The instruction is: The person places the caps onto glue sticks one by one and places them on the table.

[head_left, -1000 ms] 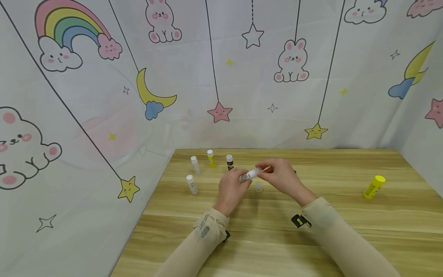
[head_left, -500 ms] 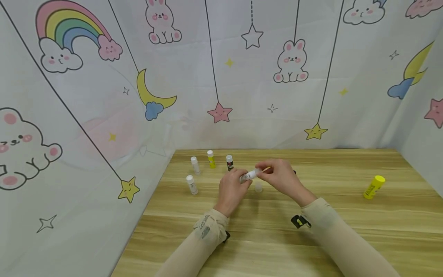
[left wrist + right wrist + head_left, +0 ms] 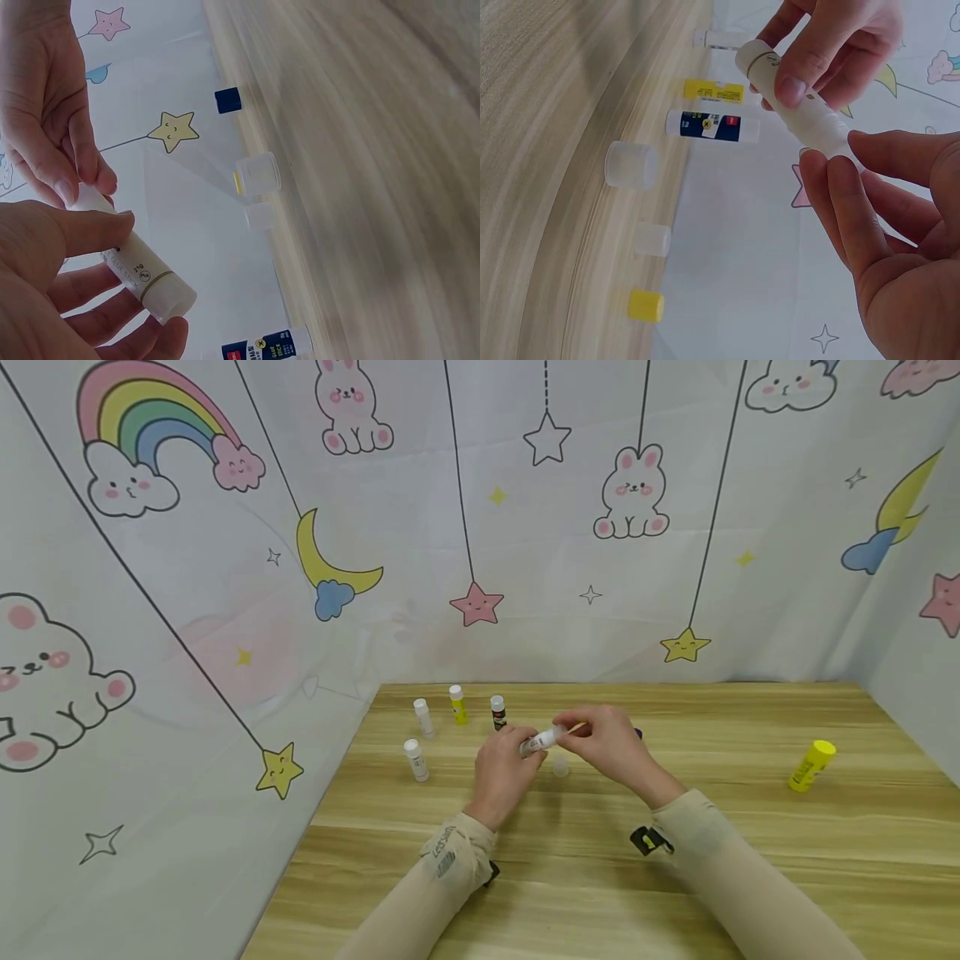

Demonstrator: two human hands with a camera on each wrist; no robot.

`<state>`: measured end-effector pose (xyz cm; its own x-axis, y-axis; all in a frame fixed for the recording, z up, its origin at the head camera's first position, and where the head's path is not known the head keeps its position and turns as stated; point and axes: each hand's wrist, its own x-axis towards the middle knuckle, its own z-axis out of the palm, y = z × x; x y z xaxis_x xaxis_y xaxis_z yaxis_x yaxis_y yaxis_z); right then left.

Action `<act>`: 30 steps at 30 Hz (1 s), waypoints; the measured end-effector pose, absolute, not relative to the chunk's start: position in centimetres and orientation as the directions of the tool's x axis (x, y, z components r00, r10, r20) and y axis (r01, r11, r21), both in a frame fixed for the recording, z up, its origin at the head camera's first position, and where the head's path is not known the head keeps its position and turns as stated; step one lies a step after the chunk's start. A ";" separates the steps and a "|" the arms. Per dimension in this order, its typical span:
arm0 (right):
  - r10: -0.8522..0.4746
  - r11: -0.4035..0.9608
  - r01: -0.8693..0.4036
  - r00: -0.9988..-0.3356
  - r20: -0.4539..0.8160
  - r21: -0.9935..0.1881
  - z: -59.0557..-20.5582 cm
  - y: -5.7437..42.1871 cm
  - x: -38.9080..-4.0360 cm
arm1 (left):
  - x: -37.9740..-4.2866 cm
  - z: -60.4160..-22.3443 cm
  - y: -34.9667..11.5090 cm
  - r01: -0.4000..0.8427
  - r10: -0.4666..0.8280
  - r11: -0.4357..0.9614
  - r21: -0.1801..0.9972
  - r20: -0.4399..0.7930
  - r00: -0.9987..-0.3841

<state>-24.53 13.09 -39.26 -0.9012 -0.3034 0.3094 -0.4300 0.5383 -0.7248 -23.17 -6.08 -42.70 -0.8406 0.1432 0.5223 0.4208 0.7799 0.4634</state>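
Observation:
In the head view my left hand (image 3: 504,770) grips a white glue stick (image 3: 538,742) above the table, tilted up towards the right. The left wrist view shows its thumb pressed along the labelled barrel of the glue stick (image 3: 142,271). My right hand (image 3: 609,745) pinches the upper end between thumb and fingertips, plain in the right wrist view where the glue stick (image 3: 791,105) slants between both hands. Those fingertips partly hide that end. Just below the hands a translucent cap (image 3: 560,767) stands on the table.
Left of the hands stand white glue sticks (image 3: 416,761), a yellow one with a white cap (image 3: 457,705) and a dark-labelled one (image 3: 498,713). An all-yellow glue stick (image 3: 812,766) is far right. A yellow cap (image 3: 646,306) and a dark blue cap (image 3: 228,100) also stand on the table.

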 end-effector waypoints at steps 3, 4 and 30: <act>-0.310 0.533 -0.437 -0.898 0.313 -0.725 -39.3 13.1 -24.5 | -23.2 -42.7 -6.0 0.422 0.142 0.779 0.465 0.524 -0.840; -0.311 0.532 -0.438 -0.897 0.314 -0.725 -39.3 13.1 -24.5 | -23.2 -42.7 -6.0 0.422 0.143 0.778 0.465 0.523 -0.840; -0.318 0.530 -0.440 -0.895 0.311 -0.725 -39.6 13.1 -24.4 | -23.1 -42.6 -6.0 0.447 0.183 0.785 0.429 0.529 -0.829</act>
